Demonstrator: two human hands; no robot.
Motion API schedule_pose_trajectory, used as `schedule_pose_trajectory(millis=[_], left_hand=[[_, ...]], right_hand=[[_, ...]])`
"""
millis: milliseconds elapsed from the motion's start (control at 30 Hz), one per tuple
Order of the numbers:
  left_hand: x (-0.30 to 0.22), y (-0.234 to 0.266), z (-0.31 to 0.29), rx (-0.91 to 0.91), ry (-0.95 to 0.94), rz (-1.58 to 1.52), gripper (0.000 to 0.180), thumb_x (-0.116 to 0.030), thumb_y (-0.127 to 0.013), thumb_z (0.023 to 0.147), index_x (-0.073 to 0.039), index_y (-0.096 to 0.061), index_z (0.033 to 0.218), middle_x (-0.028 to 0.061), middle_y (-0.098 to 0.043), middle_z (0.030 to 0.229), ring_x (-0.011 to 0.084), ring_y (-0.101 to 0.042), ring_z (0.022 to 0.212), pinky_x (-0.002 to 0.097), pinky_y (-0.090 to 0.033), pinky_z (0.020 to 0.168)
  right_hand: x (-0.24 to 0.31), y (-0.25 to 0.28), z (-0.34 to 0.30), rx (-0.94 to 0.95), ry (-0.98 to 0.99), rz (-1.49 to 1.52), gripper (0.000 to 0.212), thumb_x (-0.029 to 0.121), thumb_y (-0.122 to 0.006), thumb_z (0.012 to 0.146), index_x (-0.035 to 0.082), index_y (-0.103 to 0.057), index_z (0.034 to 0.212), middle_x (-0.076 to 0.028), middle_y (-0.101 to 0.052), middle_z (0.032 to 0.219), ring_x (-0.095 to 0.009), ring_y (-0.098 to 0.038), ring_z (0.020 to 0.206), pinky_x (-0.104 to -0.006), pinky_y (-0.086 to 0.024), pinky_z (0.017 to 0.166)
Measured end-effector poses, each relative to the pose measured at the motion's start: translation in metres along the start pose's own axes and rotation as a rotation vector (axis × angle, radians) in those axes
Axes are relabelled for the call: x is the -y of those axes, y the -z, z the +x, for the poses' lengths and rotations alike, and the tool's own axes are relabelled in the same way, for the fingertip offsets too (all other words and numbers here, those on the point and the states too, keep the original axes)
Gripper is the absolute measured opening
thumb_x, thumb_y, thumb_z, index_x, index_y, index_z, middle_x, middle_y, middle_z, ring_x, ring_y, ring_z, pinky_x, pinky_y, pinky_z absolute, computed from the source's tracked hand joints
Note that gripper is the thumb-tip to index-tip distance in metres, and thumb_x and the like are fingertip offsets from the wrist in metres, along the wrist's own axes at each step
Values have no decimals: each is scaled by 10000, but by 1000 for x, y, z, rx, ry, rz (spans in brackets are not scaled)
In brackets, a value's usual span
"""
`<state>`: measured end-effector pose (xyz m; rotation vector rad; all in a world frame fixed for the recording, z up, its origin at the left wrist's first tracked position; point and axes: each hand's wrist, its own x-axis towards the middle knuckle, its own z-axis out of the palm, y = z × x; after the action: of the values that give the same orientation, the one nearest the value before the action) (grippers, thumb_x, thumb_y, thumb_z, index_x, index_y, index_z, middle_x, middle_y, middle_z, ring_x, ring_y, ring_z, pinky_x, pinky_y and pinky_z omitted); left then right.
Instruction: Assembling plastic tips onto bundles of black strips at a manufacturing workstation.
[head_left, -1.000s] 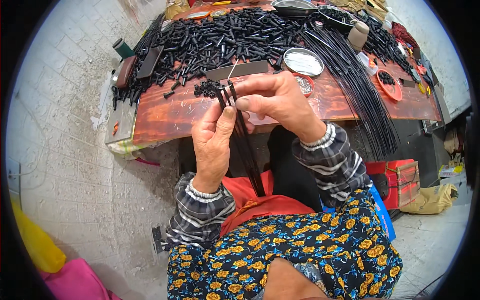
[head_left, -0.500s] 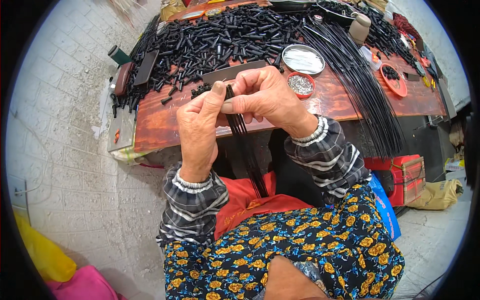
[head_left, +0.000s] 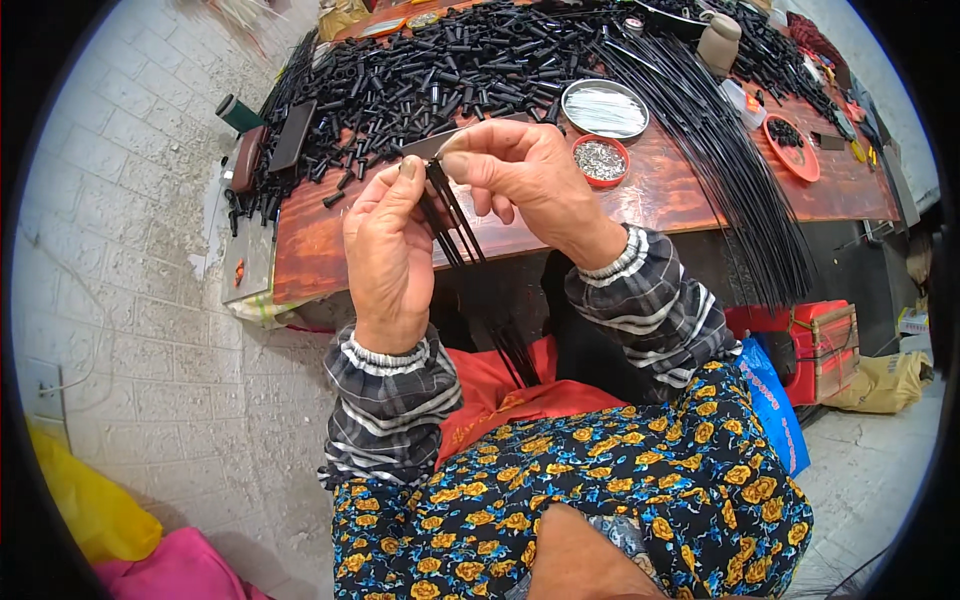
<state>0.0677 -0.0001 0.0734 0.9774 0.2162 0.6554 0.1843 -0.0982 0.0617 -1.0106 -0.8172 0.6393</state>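
Observation:
My left hand (head_left: 387,260) is closed round the upper end of a bundle of thin black rods (head_left: 455,225), thumb and fingers pinched near their tips. The rods hang down and slant right toward the red cloth (head_left: 495,395) over my lap. Just right of the bundle's top, my right hand (head_left: 545,190) holds its thumb and forefinger pressed together. Anything between those fingertips is too small to make out. The other right fingers curl loosely, and that hand appears slightly apart from the rods.
A large heap of short black tubular pieces (head_left: 435,75) covers the back of the wooden table (head_left: 315,245). To the right lie a round tin (head_left: 647,112) of pale sticks, a red dish (head_left: 604,184) of silver bits, long black rods (head_left: 735,170) overhanging the edge, and an orange dish (head_left: 800,168).
My right hand has moved from gripping the rods' top to slightly right of it. The rods in my left hand have fanned apart a little. My left hand has shifted slightly left.

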Motion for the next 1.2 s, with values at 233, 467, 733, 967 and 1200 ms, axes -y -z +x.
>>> schedule_pose_trajectory(millis=[233, 467, 733, 967, 1200], left_hand=[[1, -1, 0, 52, 37, -5, 108, -134, -585, 928, -33, -616, 951, 23, -649, 905, 96, -594, 806, 252, -467, 768], [-6, 7, 1, 220, 164, -109, 168, -154, -586, 928, -16, -622, 1017, 41, -654, 952, 117, -607, 860, 270, -477, 803], [-7, 11, 1, 192, 196, -38, 203, -189, -570, 938, -8, -625, 1013, 55, -653, 932, 139, -619, 828, 310, -500, 784], [-10, 13, -5, 106, 82, 15, 202, -197, -568, 940, -7, -634, 964, 52, -643, 904, 137, -608, 803, 309, -501, 739], [-9, 14, -14, 163, 76, -178, 155, -148, -577, 929, 0, -622, 931, 43, -633, 878, 126, -582, 773, 265, -466, 728]], right_hand=[[-2, 2, 4, -8, -39, 173, 222, 223, -653, 890, 2, -659, 873, 30, -537, 611, -16, -404, 458, -170, -274, 394], [4, 8, 10, 223, -137, 411, 245, 207, -558, 927, 24, -622, 777, 11, -496, 575, -44, -361, 434, -193, -255, 408], [-2, 0, -2, 88, 4, 183, 177, 203, -665, 869, 29, -630, 873, -1, -594, 723, -47, -522, 578, -181, -409, 511], [6, -4, -7, 132, -54, -3, 174, 113, -766, 759, 55, -632, 854, 42, -596, 720, -14, -512, 576, -153, -380, 498], [5, -5, -5, 271, -26, 33, 153, 87, -774, 727, 46, -635, 776, 26, -615, 675, -3, -457, 513, -152, -332, 451]])
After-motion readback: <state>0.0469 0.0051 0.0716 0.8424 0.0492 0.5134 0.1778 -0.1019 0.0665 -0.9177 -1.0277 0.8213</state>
